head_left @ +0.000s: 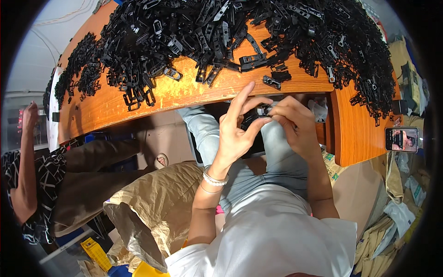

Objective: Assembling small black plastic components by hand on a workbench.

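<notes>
Just off the table's near edge, over my lap, both hands meet at a small black plastic part [262, 110]. My left hand [234, 132], with a white bead bracelet on its wrist, holds the part from the left between thumb and bent fingers, while one finger points up toward the table. From the right, my right hand [298, 125] pinches the same part with its thumb and fingertips. The fingers cover much of the part, so its full shape is hidden. Nearest on the table lies a loose black plastic clip-like piece [272, 82].
A large heap of black plastic parts [138, 51] spreads across the curved wooden table [101, 117]. A phone [401, 140] stands at the right edge. On my left are a brown paper sack [157, 203] and a seated person [27, 184]. Bags [399, 214] pile up at right.
</notes>
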{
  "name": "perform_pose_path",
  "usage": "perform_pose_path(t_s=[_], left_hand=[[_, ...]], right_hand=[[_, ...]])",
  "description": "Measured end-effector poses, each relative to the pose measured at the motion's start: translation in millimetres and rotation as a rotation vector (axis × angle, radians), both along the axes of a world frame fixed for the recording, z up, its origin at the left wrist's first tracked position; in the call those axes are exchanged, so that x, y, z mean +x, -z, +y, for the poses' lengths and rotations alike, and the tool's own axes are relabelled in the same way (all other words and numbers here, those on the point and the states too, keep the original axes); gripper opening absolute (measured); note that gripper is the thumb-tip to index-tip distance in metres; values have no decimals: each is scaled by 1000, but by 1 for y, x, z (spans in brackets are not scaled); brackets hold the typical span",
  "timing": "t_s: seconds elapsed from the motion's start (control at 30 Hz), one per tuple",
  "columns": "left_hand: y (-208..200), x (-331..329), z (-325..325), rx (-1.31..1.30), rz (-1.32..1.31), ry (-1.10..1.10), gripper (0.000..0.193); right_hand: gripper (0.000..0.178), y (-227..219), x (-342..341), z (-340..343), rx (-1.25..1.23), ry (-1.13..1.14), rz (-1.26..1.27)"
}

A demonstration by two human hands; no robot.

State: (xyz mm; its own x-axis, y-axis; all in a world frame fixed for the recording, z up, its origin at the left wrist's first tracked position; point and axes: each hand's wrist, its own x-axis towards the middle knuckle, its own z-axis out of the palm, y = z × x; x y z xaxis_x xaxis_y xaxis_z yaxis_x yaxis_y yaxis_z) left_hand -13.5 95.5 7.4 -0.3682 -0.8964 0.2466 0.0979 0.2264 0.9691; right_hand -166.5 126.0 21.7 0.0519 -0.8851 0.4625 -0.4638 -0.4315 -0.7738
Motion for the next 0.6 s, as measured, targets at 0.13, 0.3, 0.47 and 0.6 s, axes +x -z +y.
perform_pose_path(t_s=[0.13, 0.3, 0.47, 0.6], left_hand=[[0, -2, -1, -154, -54, -14, 66], [-5, -8, -5, -485, -289, -13, 62], [-3, -14, -30, -472, -307, 25, 41], [9, -16, -76, -653, -676, -311, 23]], right_hand=[[7, 3, 2, -1, -20, -31, -1], [5, 10, -1, 7, 240, -63, -345], [11, 8, -6, 7, 331, 203, -449], [9, 18, -12, 10, 374, 270, -581]])
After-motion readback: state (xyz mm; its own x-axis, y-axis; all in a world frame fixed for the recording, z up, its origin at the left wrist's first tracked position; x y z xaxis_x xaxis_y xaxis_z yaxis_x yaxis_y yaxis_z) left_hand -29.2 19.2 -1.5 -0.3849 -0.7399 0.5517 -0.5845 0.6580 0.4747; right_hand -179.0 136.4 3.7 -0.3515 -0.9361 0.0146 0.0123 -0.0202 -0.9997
